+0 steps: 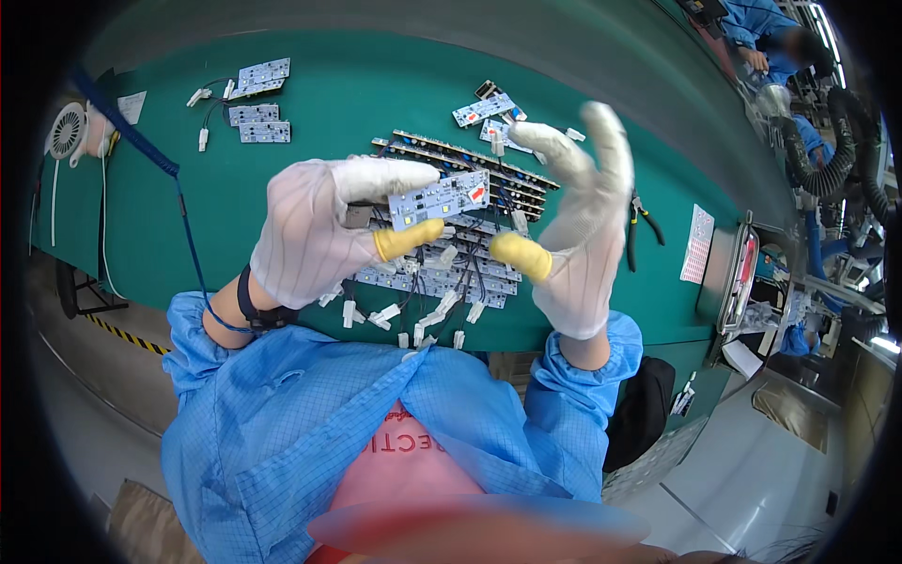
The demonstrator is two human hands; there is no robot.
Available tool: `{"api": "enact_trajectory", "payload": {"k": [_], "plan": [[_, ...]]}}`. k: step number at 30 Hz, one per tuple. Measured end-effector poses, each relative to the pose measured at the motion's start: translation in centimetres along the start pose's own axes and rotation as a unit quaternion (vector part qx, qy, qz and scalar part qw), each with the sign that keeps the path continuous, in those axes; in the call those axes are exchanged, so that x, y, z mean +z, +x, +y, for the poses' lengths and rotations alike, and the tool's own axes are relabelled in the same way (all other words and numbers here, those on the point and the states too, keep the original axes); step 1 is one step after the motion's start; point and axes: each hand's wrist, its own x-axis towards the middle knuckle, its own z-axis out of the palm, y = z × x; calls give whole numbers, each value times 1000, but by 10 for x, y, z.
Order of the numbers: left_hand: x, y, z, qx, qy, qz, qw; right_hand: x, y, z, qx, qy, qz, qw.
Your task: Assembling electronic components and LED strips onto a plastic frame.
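Observation:
Gloved in white with a yellow thumb cover, my left hand pinches a small white LED circuit board between thumb and fingers. A red arrow sticker marks the board's right end. My right hand, in the same kind of glove, is raised just right of the board with thumb and fingers spread and nothing in it. Beneath both hands lie stacked circuit boards, seen partly edge-on. More white boards with black wires and white connectors spread toward me, partly hidden by my left hand.
A green mat covers the bench. Several boards lie at far left, others beyond the stack. Pliers and a label sheet lie right. A blue coiled cord runs to my left wrist; a small fan stands far left.

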Motion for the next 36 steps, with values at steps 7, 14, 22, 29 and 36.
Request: {"api": "enact_trajectory", "payload": {"k": [7, 14, 22, 29, 36], "plan": [[3, -12, 1, 96, 113, 11, 989, 12, -16, -1, -75, -239, 24, 968], [3, -17, -6, 186, 180, -23, 966, 18, -16, 8, -57, -197, 65, 976], [3, -19, -7, 217, 165, -15, 962, 18, -18, 14, -77, -214, 76, 971], [9, -32, -17, 156, 200, -24, 967, 11, -19, 5, -68, -257, 34, 963], [5, -26, -13, 154, 178, -2, 972, 17, -14, 7, -105, -279, 95, 950]]}}
